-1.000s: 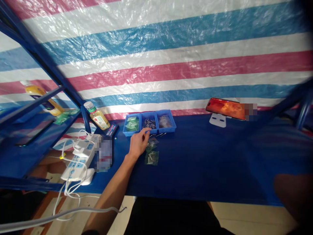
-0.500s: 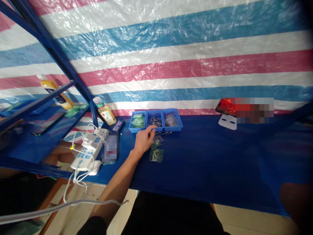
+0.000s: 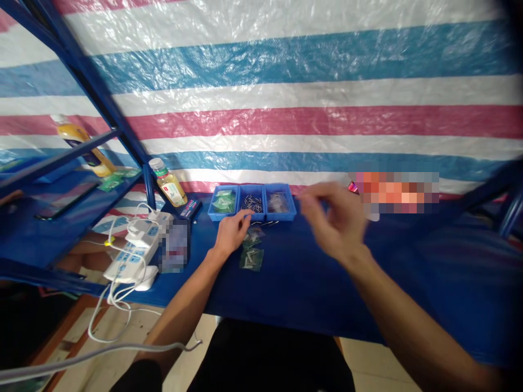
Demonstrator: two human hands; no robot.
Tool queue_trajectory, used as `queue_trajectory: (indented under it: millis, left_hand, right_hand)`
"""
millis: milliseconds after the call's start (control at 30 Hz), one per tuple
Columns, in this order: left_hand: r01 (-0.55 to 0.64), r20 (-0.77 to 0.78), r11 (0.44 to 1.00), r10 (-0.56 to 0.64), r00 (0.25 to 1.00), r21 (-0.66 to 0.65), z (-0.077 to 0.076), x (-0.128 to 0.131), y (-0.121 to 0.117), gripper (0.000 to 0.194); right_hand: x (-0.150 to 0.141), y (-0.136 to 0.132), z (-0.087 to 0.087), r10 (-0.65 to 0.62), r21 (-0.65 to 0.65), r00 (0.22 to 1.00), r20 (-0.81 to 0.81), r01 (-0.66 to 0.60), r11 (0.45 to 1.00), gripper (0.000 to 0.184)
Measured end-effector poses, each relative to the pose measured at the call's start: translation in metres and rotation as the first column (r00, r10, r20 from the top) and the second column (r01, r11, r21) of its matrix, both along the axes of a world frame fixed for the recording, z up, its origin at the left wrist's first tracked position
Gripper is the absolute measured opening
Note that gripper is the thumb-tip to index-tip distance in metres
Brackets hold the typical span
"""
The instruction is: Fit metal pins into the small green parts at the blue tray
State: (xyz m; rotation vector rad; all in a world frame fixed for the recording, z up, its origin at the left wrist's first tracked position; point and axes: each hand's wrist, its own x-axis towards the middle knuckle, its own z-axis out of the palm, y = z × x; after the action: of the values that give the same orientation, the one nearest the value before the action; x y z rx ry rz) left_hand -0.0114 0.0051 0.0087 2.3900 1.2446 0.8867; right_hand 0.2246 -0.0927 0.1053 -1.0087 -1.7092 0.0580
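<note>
My left hand (image 3: 232, 235) rests at the front edge of the middle blue bin (image 3: 251, 216), its fingers pinched together. Whatever may be between the fingertips is too small to make out. That bin holds many small metal screw-like pieces (image 3: 252, 203). To its left, a blue bin (image 3: 212, 209) contains green packets (image 3: 224, 201); the right one (image 3: 291, 212) has clear plastic bags (image 3: 278, 202). A few metal pieces (image 3: 267, 222) lie before the bins. Below them are small clear bags (image 3: 251, 259) with metal parts inside. My right hand (image 3: 337, 220), blurred by motion, hovers right of the bins with fingers curved.
On the blue table (image 3: 294, 294), a power strip (image 3: 133, 253) with tangled white cables, a blurred-out phone-like object (image 3: 175, 245), a dark box (image 3: 190, 209) and a drink bottle (image 3: 168, 184) stand left. A blue metal frame (image 3: 131, 141) rises there. Another person's arm shows far left.
My right hand has come in from the lower right edge, up near the right bin. My left hand keeps its place at the middle bin. The whole view has shifted slightly.
</note>
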Motion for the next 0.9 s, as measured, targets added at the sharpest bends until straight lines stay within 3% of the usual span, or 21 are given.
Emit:
queue_trajectory:
  millis: [100,200,300,433,567,667,733,800,900]
  left_hand:
    - [0.013,-0.017,1.0,-0.013,1.0,-0.005,0.002,-0.001,0.001,0.033]
    - [0.018,-0.007,1.0,-0.018,1.0,-0.014,0.002,-0.002,0.002,0.033]
    - [0.044,0.001,0.999,-0.044,0.999,-0.012,0.001,-0.001,0.001,0.033]
    - [0.105,-0.008,0.994,-0.105,0.994,-0.01,-0.002,0.003,-0.001,0.032]
    - [0.146,-0.006,0.989,-0.146,0.989,-0.015,-0.002,0.004,-0.002,0.032]
    - [0.152,-0.003,0.988,-0.152,0.988,-0.014,-0.002,0.004,-0.002,0.032]
    - [0.163,-0.009,0.987,-0.163,0.987,-0.012,-0.002,0.003,-0.001,0.033]
    - [0.188,-0.02,0.982,-0.188,0.982,-0.011,-0.001,0.003,-0.002,0.033]
    - [0.251,-0.03,0.968,-0.251,0.968,-0.01,0.003,0.004,-0.004,0.033]
  right_hand:
    - [-0.021,0.026,-0.046,0.187,-0.222,0.954,0.236,-0.134,0.966,0.018]
    - [-0.03,0.043,-0.091,0.255,-0.377,0.906,0.337,-0.118,0.919,0.016]
    - [-0.029,0.042,-0.115,0.288,-0.443,0.885,0.367,-0.106,0.89,0.028]
    - [-0.029,0.029,-0.119,0.343,-0.5,0.858,0.383,-0.12,0.858,0.038]
    - [-0.036,0.027,-0.12,0.388,-0.5,0.844,0.369,-0.172,0.849,0.027]
    - [-0.038,0.031,-0.125,0.423,-0.543,0.864,0.274,-0.224,0.809,0.021]
    - [-0.036,0.032,-0.127,0.455,-0.595,0.878,0.146,-0.29,0.75,0.02]
    - [-0.033,0.033,-0.127,0.471,-0.645,0.881,-0.051,-0.389,0.657,0.021]
    - [-0.028,0.035,-0.125,0.429,-0.642,0.842,-0.328,-0.532,0.552,0.03]
